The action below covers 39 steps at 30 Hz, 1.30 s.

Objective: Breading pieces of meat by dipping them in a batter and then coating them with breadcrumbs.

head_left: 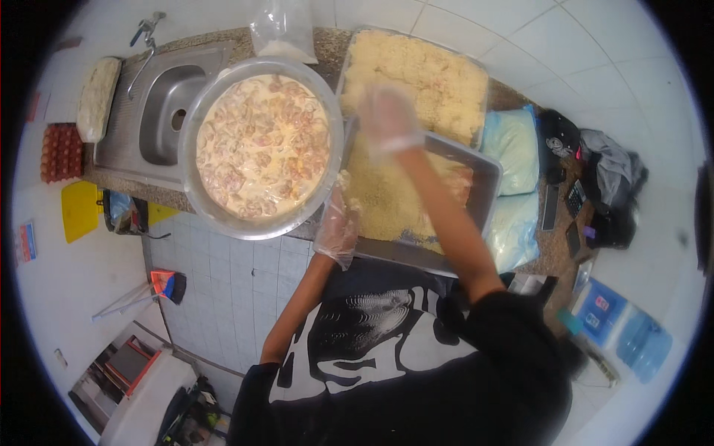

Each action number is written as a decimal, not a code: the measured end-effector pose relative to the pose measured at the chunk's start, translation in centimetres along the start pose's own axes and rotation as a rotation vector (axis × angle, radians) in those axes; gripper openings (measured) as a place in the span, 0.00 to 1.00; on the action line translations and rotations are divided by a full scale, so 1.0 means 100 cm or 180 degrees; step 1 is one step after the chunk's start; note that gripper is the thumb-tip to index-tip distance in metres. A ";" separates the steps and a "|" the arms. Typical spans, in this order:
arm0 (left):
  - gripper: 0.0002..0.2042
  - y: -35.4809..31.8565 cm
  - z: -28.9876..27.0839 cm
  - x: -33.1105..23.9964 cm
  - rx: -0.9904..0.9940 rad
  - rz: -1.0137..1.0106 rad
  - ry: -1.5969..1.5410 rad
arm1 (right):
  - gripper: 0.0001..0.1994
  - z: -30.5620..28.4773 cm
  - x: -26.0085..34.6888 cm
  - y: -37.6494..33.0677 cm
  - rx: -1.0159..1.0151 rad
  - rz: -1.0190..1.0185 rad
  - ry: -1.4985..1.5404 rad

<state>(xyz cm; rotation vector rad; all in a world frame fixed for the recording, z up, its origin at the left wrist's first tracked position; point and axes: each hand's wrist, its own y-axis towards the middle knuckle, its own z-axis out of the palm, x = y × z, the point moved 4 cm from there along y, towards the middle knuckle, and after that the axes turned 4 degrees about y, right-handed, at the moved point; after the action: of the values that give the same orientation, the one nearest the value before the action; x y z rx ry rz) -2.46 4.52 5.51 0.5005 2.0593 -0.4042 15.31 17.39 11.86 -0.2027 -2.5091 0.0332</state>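
Observation:
My right hand (390, 123), in a clear plastic glove, is smeared by motion above the far tray; whether it holds anything cannot be made out. That tray (483, 85) carries a layer of pale crumb-coated pieces. My left hand (338, 227), gloved and caked with batter and crumbs, is between the bowl and the near tray with its fingers stretched out. A large metal bowl (187, 175) to its left holds meat-like pieces in creamy batter. The near grey tray (487, 175) contains yellowish crumbs (379, 204), with a few pinkish pieces (457, 182) partly hidden by my right forearm.
A steel sink (175, 111) with a tap (149, 26) lies left of the bowl. Bags of crumbs (513, 149) sit against the trays' right side. Behind the bowl stands a clear bag (282, 30). Egg trays (62, 152) are at far left; phones and dark clothing (613, 167) lie right.

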 end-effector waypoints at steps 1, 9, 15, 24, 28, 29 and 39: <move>0.29 0.000 0.002 0.007 -0.0088 -0.0046 0.0071 | 0.17 0.011 -0.005 -0.030 -0.0424 -0.0330 -0.0183; 0.28 0.062 0.014 -0.008 0.0169 0.0076 0.0945 | 0.19 0.141 -0.070 -0.117 -0.0460 -0.0197 0.0088; 0.22 0.118 0.045 -0.001 0.0374 0.0743 0.1288 | 0.16 0.120 -0.117 -0.084 0.0537 0.0687 -0.0318; 0.23 0.033 0.062 -0.005 0.2121 0.1180 0.3995 | 0.16 0.068 -0.062 -0.230 0.1037 0.0685 0.0057; 0.21 -0.011 0.105 0.065 0.3301 0.0473 0.3374 | 0.21 0.059 -0.097 -0.263 0.1014 0.2012 0.0079; 0.21 0.002 0.112 0.029 0.3863 0.0266 0.3183 | 0.22 0.078 -0.114 -0.271 0.1425 0.2255 0.0013; 0.26 0.027 0.042 0.010 0.1428 -0.0410 0.0968 | 0.12 0.111 -0.130 -0.187 -0.1049 -0.0278 0.0854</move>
<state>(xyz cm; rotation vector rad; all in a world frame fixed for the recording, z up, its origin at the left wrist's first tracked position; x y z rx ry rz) 1.46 5.02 2.33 0.7337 2.3047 -0.9271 16.66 -2.78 -3.42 -0.2150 -2.2390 -0.4181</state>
